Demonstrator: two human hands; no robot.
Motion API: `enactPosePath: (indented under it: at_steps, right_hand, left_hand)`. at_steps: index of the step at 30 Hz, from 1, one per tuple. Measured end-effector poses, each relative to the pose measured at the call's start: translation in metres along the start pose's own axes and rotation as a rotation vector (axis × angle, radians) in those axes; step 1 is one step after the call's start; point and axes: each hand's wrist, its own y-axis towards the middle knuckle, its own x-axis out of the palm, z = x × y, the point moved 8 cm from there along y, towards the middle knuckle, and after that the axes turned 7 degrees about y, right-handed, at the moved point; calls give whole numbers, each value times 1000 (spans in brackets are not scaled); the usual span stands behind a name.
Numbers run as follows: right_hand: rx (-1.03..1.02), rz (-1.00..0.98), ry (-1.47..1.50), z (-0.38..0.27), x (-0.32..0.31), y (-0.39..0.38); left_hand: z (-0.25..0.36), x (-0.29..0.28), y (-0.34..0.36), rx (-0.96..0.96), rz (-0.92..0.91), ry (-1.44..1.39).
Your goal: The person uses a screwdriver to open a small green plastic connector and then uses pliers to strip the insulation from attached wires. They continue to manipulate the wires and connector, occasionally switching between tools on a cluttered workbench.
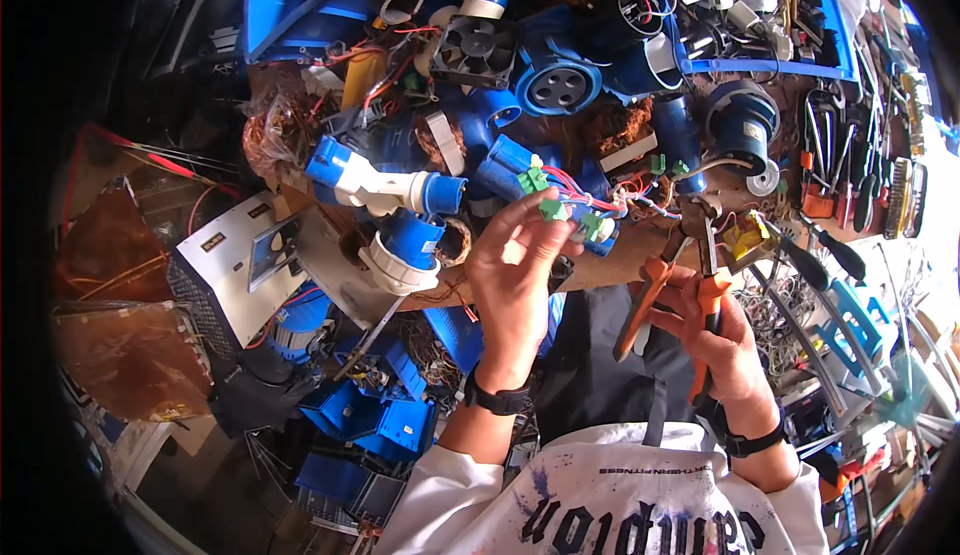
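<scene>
My left hand [517,265] is closed, with thumb and fingertips pinching a green terminal block [552,211]. Red, white and blue wires [575,195] run from it in a bundle toward the right. Other green terminal blocks hang on the same wires, one beside my fingertips [597,227]. Behind the wires lies a blue tube-shaped housing [505,167]. My right hand [722,340] grips a pair of orange-handled pliers [712,290], jaws pointing away from me. Those jaws are close to the right end of the wires; whether they touch, I cannot tell.
Blue and white industrial plugs [385,190], a blue socket [560,85] and a small black fan [475,52] crowd the bench. Hand tools [830,145] lie at the right. A white metal case [235,260] and blue bins [380,420] are to the left and below.
</scene>
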Motion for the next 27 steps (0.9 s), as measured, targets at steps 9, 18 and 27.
enactPosePath:
  at_steps: [9,18,27]
  right_hand:
    - [-17,78,25,-5,-2,-1]
    - [-23,77,35,-10,2,3]
    - [-13,77,33,-8,1,6]
  left_hand:
    - [34,24,-2,376,48,415]
    - [45,40,-3,488,57,539]
    - [51,46,-4,547,49,616]
